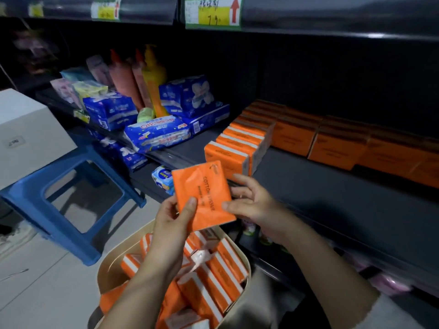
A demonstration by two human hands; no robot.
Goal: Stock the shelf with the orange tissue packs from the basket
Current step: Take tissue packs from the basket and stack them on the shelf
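An orange tissue pack [202, 193] printed "COTTON TISSUE" is held up between both hands, above the basket and just in front of the shelf edge. My left hand [173, 214] grips its lower left side with the thumb on the face. My right hand [251, 200] pinches its right edge. The beige basket [111, 269] below holds several more orange packs [221, 276]. On the dark shelf [320, 186], a row of orange packs [240, 143] stands on edge, and more orange packs [339, 143] line the back.
Blue tissue and pad packs [156, 134] crowd the shelf's left part, with tall orange and yellow bottles [152, 86] behind. A blue plastic stool [66, 193] carrying a white box [26, 136] stands on the floor to the left. Price tags [213, 13] hang above.
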